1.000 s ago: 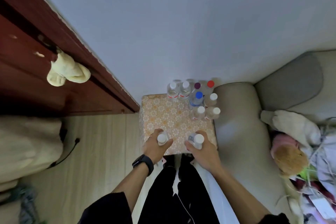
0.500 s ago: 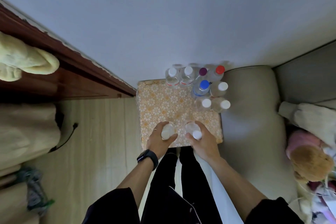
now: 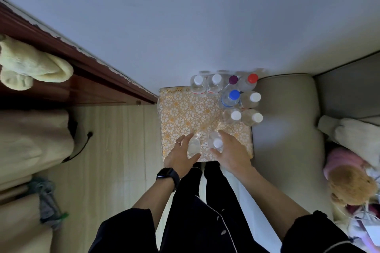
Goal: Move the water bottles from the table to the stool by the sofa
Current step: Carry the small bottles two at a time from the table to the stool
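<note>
The stool (image 3: 183, 113) has an orange floral cover and stands against the wall beside the sofa arm (image 3: 285, 113). Near its front edge stand two clear water bottles. My left hand (image 3: 180, 155) is wrapped loosely round the left bottle (image 3: 194, 147), thumb on its near side. My right hand (image 3: 231, 151) holds the white-capped right bottle (image 3: 216, 142) between index finger and thumb. Several more bottles stand at the stool's back right, among them a blue-capped one (image 3: 231, 97), a red-capped one (image 3: 251, 79) and a purple-capped one (image 3: 233, 79).
A dark wooden door frame (image 3: 86, 68) with a pale cloth (image 3: 30, 68) hanging on it runs along the left. A black cable (image 3: 82, 146) lies on the wood floor. Plush toys (image 3: 349, 183) lie on the sofa at the right. My legs stand just before the stool.
Both hands have lowered their bottles onto the front of the stool. The fingers of my left hand have loosened and spread. The view has tilted further down.
</note>
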The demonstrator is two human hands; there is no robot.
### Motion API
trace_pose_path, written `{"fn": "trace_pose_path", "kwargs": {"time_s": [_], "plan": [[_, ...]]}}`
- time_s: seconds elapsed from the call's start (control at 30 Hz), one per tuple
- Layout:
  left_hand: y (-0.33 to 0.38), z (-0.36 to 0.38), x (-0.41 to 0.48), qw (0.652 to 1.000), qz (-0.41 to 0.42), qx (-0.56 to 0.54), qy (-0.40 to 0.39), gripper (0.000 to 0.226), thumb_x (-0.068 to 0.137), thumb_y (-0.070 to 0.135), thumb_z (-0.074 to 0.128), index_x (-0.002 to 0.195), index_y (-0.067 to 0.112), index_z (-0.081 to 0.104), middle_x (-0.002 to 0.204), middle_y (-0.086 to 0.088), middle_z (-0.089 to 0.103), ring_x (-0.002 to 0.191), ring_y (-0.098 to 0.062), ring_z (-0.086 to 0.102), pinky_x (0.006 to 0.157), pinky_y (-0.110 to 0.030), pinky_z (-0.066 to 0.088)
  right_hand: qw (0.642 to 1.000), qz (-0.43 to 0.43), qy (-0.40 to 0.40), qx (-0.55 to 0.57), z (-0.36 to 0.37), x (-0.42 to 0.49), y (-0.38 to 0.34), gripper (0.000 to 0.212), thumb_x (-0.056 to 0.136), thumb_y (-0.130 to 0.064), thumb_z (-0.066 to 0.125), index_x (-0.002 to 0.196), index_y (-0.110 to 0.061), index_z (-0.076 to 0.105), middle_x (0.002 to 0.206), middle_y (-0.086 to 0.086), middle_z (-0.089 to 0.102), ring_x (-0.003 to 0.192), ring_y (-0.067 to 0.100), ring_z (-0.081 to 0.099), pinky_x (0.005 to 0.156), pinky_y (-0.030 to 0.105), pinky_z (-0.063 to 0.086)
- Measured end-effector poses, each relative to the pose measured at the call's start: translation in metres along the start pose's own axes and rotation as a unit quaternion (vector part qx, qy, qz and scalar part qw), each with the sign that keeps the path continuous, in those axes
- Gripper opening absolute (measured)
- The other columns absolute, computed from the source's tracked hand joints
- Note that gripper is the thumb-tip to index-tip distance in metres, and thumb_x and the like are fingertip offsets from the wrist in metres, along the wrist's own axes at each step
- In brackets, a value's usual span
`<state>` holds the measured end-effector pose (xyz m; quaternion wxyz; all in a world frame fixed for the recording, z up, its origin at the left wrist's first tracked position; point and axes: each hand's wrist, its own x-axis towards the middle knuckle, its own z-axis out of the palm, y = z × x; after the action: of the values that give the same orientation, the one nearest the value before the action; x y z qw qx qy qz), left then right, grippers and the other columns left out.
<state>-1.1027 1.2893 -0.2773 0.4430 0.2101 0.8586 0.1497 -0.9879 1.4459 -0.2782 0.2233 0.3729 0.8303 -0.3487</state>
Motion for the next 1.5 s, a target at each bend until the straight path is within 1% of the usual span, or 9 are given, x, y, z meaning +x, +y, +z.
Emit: {"fn": "trace_pose_path", "kwargs": {"time_s": [0.17,0.27,0.4,0.5,0.8,0.9,1.03,1.27,1.5], "plan": [[-0.003,-0.011,-0.006,0.991,0.042,0.13,0.003,0.055,0.096,0.045,0.055,0.145,0.045,0.031,0.16,0.01,0.023,0.122,-0.017,0.056,0.086,-0.034,0.05,0.995,-0.024,-0.012,-0.097,-0.016,-0.001,-0.007,0.064,0.091,-0.047,0.061,0.146,-0.033,0.032,0.139,0.005,0.044,0.111,0.032,0.059,0.083,0.042,0.053],[-0.002,-0.014,-0.001,0.982,0.051,0.178,-0.034,0.043,0.101,0.042,0.045,0.143,0.035,0.037,0.156,0.008,0.036,0.112,-0.023,0.062,0.084,-0.034,0.05,0.988,-0.058,-0.04,-0.135,-0.018,0.002,-0.009,0.05,0.095,-0.041,0.058,0.141,-0.033,0.04,0.134,0.004,0.047,0.103,0.028,0.062,0.076,0.038,0.053],[0.005,-0.017,0.008,0.967,0.095,0.232,-0.034,0.039,0.104,0.036,0.041,0.14,0.019,0.035,0.131,-0.003,0.06,0.093,-0.031,0.066,0.067,-0.037,0.051,0.981,-0.083,-0.047,-0.167,-0.022,0.009,-0.014,0.035,0.1,-0.03,0.052,0.134,-0.021,0.051,0.121,0.004,0.061,0.099,0.029,0.063,0.075,0.037,0.049],[0.011,-0.026,0.017,0.97,0.097,0.22,-0.025,0.039,0.106,0.034,0.039,0.141,0.016,0.034,0.12,-0.006,0.066,0.088,-0.031,0.067,0.064,-0.036,0.045,0.986,-0.088,-0.025,-0.142,-0.034,0.017,-0.017,0.03,0.098,-0.027,0.054,0.127,-0.019,0.056,0.111,0.003,0.067,0.097,0.027,0.064,0.072,0.034,0.045],[0.048,-0.063,0.065,0.982,0.1,0.154,0.037,0.039,0.104,0.031,0.047,0.139,0.015,0.039,0.105,-0.01,0.07,0.078,-0.032,0.066,0.062,-0.038,0.051,0.98,-0.1,0.061,-0.161,-0.079,0.054,-0.043,0.027,0.097,-0.03,0.055,0.121,-0.019,0.061,0.101,0.0,0.07,0.091,0.024,0.066,0.068,0.032,0.042],[0.06,-0.069,0.085,0.986,0.104,0.114,0.056,0.036,0.103,0.027,0.049,0.136,0.016,0.041,0.102,-0.009,0.07,0.076,-0.028,0.065,0.067,-0.042,0.055,0.98,-0.088,0.073,-0.163,-0.09,0.072,-0.053,0.022,0.098,-0.027,0.054,0.116,-0.016,0.061,0.094,0.001,0.07,0.083,0.025,0.065,0.062,0.031,0.041],[0.071,-0.074,0.109,0.991,0.099,0.052,0.079,0.036,0.102,0.027,0.051,0.135,0.018,0.044,0.103,-0.01,0.069,0.083,-0.028,0.064,0.068,-0.038,0.05,0.978,-0.079,0.073,-0.18,-0.094,0.095,-0.065,0.022,0.099,-0.022,0.053,0.119,-0.014,0.059,0.101,0.005,0.071,0.089,0.028,0.066,0.066,0.035,0.049],[0.075,-0.067,0.119,0.992,0.089,0.017,0.086,0.032,0.101,0.028,0.054,0.131,0.02,0.047,0.11,-0.007,0.066,0.083,-0.019,0.054,0.072,-0.031,0.041,0.969,-0.066,0.056,-0.23,-0.083,0.111,-0.063,0.03,0.097,-0.01,0.055,0.128,-0.011,0.054,0.111,0.006,0.068,0.096,0.027,0.067,0.065,0.033,0.043],[0.078,-0.073,0.119,0.993,0.086,-0.001,0.083,0.031,0.097,0.026,0.059,0.126,0.021,0.051,0.115,-0.004,0.062,0.086,-0.017,0.052,0.076,-0.031,0.045,0.969,-0.067,0.061,-0.228,-0.082,0.115,-0.064,0.032,0.095,-0.006,0.058,0.127,-0.009,0.053,0.115,0.007,0.066,0.099,0.024,0.066,0.069,0.032,0.048]]}}
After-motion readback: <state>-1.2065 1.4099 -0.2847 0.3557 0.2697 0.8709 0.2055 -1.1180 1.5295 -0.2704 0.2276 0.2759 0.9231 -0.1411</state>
